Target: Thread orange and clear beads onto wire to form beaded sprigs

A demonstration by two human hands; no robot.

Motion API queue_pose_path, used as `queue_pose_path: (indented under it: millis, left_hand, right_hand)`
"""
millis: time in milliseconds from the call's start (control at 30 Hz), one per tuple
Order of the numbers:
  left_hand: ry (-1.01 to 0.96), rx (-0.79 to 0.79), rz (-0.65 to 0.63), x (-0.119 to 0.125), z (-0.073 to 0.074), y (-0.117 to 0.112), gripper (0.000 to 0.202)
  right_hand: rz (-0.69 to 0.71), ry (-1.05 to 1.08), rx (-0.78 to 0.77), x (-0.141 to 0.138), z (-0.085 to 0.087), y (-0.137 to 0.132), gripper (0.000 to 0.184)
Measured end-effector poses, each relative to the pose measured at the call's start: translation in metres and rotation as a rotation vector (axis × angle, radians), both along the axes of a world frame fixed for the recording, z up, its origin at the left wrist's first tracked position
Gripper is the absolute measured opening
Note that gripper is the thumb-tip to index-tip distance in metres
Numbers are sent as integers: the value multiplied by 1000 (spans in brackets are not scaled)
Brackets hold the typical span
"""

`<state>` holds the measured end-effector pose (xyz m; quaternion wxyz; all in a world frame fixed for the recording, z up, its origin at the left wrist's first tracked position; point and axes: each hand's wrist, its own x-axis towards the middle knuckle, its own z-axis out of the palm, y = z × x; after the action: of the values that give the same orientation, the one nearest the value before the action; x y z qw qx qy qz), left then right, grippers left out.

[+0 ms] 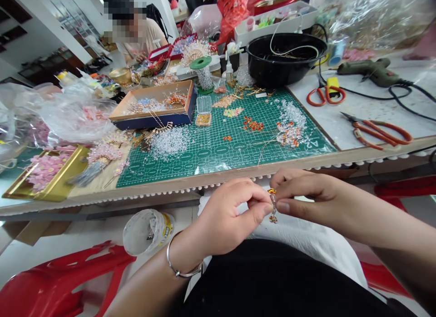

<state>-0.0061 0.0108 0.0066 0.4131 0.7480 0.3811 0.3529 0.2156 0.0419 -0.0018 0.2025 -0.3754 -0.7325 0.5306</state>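
Note:
Over my lap, just below the table's front edge, my left hand (229, 217) and my right hand (306, 193) meet fingertip to fingertip. Both pinch a small beaded wire piece (273, 205) with orange and clear beads, which hangs down between them. A silver bangle sits on my left wrist. On the green cutting mat (218, 149) above lie loose orange beads (252, 124), a heap of clear beads (168, 142) and a clear-and-orange beaded cluster (289, 128).
A black bowl (284, 58), orange-handled scissors (326, 94), orange pliers (379, 131) and a glue gun (369, 71) lie to the right. An open box (153, 106), a gold tray of pink flowers (46, 171) and plastic bags sit left. Another person works at the far end. Red stools stand below.

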Motion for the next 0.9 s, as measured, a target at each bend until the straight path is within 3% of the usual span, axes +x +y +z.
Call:
queue_pose_path:
  millis: [200, 467, 633, 900]
  left_hand:
    - [94, 103, 13, 2, -2, 0, 10]
    - [214, 478, 75, 7, -5, -7, 6]
    - [209, 636, 25, 5, -10, -5, 13]
    - [205, 563, -52, 2, -6, 1, 11]
  right_hand:
    - [-106, -30, -106, 1, 0, -13, 31]
    - [-231, -60, -166, 0, 8, -19, 31]
    - [-258, -48, -184, -2, 9, -20, 36]
    - [-191, 72, -351, 0, -3, -18, 33]
